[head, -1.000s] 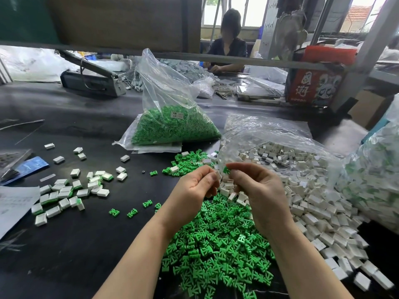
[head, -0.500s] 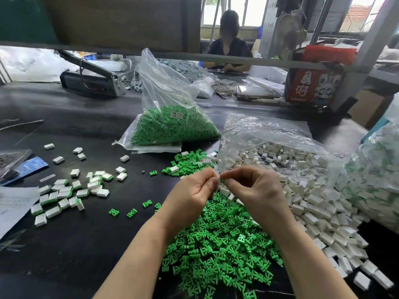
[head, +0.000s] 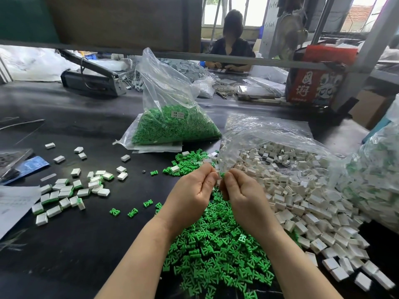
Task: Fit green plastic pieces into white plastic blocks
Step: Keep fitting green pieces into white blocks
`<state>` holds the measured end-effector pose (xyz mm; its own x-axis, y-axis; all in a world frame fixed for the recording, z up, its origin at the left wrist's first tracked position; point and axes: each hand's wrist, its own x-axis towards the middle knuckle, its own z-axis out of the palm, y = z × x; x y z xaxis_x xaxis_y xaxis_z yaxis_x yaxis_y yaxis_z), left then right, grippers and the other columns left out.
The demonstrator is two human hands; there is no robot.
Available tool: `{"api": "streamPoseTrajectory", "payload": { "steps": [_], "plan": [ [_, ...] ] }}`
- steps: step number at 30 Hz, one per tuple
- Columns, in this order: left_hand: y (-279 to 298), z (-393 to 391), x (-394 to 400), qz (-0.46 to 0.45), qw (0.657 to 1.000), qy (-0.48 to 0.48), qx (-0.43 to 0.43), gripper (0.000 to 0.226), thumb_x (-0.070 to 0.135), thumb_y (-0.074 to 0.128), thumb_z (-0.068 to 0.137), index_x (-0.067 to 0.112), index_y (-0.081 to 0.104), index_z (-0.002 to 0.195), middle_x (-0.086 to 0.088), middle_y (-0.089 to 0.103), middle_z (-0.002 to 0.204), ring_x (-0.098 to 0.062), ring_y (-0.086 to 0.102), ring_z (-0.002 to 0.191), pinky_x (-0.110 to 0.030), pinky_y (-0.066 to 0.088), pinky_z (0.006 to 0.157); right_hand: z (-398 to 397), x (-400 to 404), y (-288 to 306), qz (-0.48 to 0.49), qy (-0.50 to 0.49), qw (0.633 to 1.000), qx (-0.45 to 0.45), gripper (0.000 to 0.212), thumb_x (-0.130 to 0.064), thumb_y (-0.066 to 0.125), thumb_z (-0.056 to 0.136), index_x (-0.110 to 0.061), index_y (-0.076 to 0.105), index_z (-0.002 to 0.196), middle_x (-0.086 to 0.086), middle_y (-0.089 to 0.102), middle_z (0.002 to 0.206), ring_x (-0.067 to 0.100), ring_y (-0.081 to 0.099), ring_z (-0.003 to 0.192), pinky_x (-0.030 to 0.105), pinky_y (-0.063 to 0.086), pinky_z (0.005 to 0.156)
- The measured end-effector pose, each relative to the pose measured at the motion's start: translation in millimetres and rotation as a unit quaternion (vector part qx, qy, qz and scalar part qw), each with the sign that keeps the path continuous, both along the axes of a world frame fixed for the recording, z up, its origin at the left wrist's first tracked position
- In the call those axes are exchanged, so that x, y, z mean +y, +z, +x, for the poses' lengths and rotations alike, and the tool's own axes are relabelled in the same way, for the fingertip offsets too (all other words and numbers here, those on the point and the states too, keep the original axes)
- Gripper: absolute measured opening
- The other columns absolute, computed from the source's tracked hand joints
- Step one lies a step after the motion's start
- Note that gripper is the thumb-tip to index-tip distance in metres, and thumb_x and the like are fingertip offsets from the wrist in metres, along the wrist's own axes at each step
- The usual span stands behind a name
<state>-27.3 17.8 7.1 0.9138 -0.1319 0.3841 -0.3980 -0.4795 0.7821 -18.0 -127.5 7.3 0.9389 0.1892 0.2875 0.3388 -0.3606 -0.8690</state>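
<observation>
A: Hands first. We've got the left hand (head: pixel 192 192) and right hand (head: pixel 243 194) raised together over the loose green pieces pile (head: pixel 218 251), fingertips nearly touching.

B: Grips? We see the right pinching a green piece (head: pixel 222 175) btwn thumb and forefinger. Left is pinching a white block (head: pixel 216 174), only a sliver shows, mostly hidden by fingers.

A: So step = mating, we'd say. Green piece at the block's edge, not seated as far as we can tell.

B: Agreed, tho the joint's too small to call. Next move, our guess: line up the piece w/ the block's opening, push till flush, then drop it w/ the done ones.

A: Outward now. Assembled blocks (head: pixel 64 194) sit left on the black table (head: pixel 86 244), white w/ green edges showing, plus a few plain white ones scattered near.

B: Right side: white blocks heap (head: pixel 302 201) spilling from a clear bag (head: pixel 269 134). Another bag w/ mixed white/green at far right (head: pixel 377 180).

A: Behind the hands: sealed-looking bag of green pieces (head: pixel 172 124), label on it, unreadable. A few stray green pieces (head: pixel 132 212) left of the pile.

B: Far bg: another person (head: pixel 232 46) seated at the next bench, red box (head: pixel 313 83) right. Lots of stock left, so we judge task far from done.
</observation>
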Motion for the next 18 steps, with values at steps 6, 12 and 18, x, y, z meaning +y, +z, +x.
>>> {"api": "streamPoseTrajectory", "payload": {
  "steps": [6, 12, 18],
  "plan": [
    [2, -1, 2, -0.029, 0.999, -0.028, 0.031, 0.030, 0.038, 0.040, 0.096, 0.013, 0.045, 0.080, 0.013, 0.042, 0.062, -0.010, 0.037, 0.060, -0.051, 0.038, 0.064, 2, -1, -2, -0.007, 0.029, 0.999, -0.022, 0.034, -0.029, 0.043, 0.103, -0.025, 0.047, 0.070, -0.016, 0.050, 0.058, 0.003, 0.038, 0.055, 0.033, 0.033, 0.056],
    [3, -2, 6, -0.006, 0.997, -0.053, 0.052, 0.027, 0.038, 0.040, 0.096, 0.017, 0.047, 0.081, 0.007, 0.042, 0.066, -0.011, 0.038, 0.064, -0.053, 0.039, 0.069, 7, -9, 3, -0.010, 0.078, 0.997, -0.013, 0.043, -0.022, 0.049, 0.102, -0.045, 0.057, 0.066, -0.019, 0.052, 0.059, 0.001, 0.041, 0.057, 0.028, 0.034, 0.059],
    [5, -2, 8, 0.017, 0.996, -0.068, 0.054, 0.025, 0.039, 0.040, 0.095, 0.019, 0.046, 0.081, 0.014, 0.041, 0.065, -0.007, 0.038, 0.064, -0.046, 0.039, 0.067, 7, -14, 4, -0.011, 0.098, 0.995, -0.011, 0.036, -0.019, 0.051, 0.101, -0.029, 0.053, 0.067, -0.013, 0.044, 0.058, 0.006, 0.038, 0.058, 0.032, 0.032, 0.058]
  ]
}}
